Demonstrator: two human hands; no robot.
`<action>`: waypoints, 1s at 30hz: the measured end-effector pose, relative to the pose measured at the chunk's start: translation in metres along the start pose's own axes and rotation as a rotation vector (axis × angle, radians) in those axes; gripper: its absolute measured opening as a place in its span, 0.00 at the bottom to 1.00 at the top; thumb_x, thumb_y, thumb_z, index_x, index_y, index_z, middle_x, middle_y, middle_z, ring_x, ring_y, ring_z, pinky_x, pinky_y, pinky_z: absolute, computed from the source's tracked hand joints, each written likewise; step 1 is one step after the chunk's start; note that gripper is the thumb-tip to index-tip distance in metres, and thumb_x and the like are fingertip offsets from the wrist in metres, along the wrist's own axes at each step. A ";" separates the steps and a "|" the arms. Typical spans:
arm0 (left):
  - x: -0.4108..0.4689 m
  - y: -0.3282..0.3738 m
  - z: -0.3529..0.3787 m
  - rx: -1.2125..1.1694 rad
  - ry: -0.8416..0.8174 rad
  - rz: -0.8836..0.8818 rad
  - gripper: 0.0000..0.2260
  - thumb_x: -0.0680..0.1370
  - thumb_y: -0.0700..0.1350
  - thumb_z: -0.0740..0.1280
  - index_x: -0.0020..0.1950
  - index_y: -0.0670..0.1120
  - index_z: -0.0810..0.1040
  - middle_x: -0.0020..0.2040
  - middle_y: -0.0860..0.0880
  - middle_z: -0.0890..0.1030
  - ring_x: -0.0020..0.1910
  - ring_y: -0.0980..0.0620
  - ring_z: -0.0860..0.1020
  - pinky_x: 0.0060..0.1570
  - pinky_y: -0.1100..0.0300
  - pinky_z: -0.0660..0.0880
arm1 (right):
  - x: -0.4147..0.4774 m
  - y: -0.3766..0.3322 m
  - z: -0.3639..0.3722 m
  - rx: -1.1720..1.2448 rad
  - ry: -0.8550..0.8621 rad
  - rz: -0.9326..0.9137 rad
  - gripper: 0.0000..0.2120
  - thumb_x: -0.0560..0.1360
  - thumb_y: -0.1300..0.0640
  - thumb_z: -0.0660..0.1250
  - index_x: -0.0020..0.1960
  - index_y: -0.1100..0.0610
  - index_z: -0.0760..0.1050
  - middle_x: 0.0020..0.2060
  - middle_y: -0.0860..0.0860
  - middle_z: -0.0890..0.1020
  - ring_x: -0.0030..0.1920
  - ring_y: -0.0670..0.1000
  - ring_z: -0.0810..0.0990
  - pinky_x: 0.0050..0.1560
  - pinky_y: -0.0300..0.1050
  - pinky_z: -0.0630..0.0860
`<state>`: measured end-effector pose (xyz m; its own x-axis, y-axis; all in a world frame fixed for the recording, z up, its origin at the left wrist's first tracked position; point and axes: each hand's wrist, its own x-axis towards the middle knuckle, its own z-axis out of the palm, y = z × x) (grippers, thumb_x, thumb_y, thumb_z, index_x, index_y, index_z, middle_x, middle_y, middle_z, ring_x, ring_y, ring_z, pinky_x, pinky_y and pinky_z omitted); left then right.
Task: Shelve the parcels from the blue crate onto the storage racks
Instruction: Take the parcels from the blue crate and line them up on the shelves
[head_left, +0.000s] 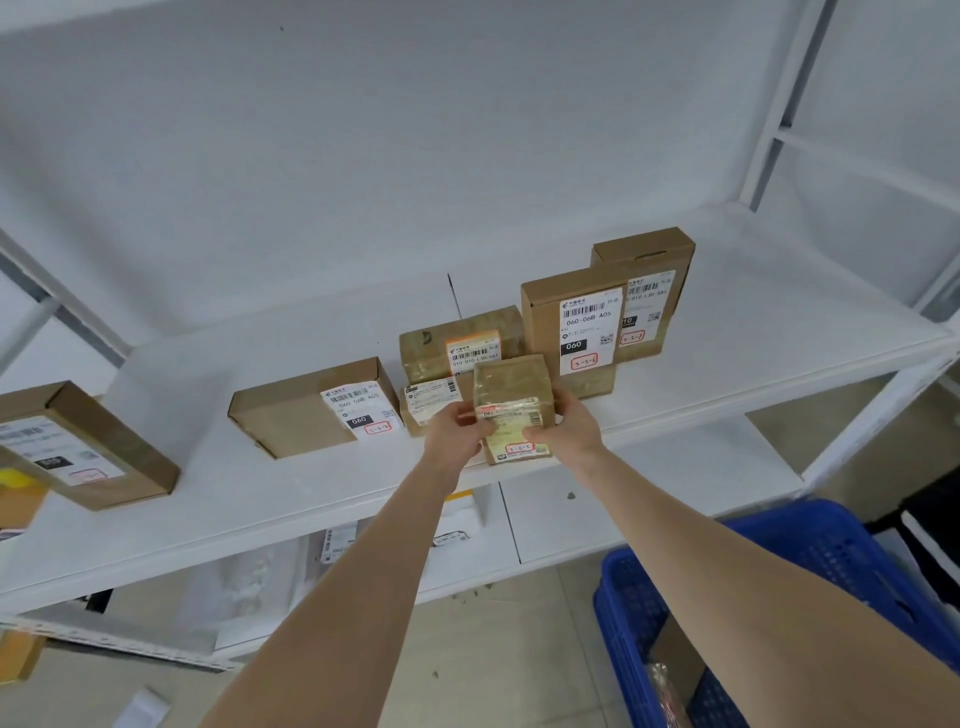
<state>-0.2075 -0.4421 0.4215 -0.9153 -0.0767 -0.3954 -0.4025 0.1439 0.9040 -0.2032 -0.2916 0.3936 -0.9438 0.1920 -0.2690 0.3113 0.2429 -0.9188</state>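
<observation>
Parcel (511, 387) stands at the front edge of the shelf (727, 338), label toward you, gripped between your left hand (457, 431) and right hand (569, 421), fingers curled round its 2 sides. Stacked boxes (460, 340) sit just behind it, so room to push it back looks slim.

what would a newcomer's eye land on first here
Two bare arms reach up the middle, the left hand and right hand gripping a small tape-wrapped brown parcel at the front edge of the white metal shelf. Behind it stand labelled brown cardboard boxes, and a blue plastic crate sits bottom right.
</observation>
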 end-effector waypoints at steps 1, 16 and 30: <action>0.000 0.000 0.000 -0.007 0.004 -0.008 0.15 0.74 0.33 0.67 0.59 0.41 0.75 0.51 0.45 0.80 0.51 0.45 0.79 0.53 0.55 0.77 | 0.000 0.001 0.000 -0.014 0.015 0.007 0.29 0.67 0.66 0.74 0.66 0.58 0.71 0.58 0.54 0.80 0.59 0.55 0.78 0.61 0.52 0.74; 0.006 -0.004 0.009 0.077 0.093 0.014 0.17 0.72 0.33 0.71 0.59 0.40 0.74 0.50 0.44 0.80 0.49 0.46 0.79 0.54 0.54 0.78 | 0.007 -0.004 -0.010 -0.148 -0.041 -0.028 0.20 0.72 0.64 0.68 0.64 0.56 0.75 0.57 0.54 0.81 0.59 0.54 0.78 0.61 0.47 0.73; -0.013 0.036 0.019 0.421 0.111 0.104 0.45 0.68 0.44 0.77 0.77 0.48 0.52 0.72 0.45 0.60 0.71 0.44 0.63 0.68 0.48 0.64 | 0.035 -0.020 -0.076 -0.011 0.258 0.076 0.22 0.69 0.61 0.73 0.60 0.57 0.69 0.59 0.56 0.75 0.54 0.57 0.78 0.56 0.50 0.76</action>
<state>-0.2100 -0.4175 0.4564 -0.9537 -0.1421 -0.2651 -0.2990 0.5441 0.7840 -0.2339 -0.2171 0.4249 -0.8585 0.4458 -0.2536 0.3830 0.2285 -0.8950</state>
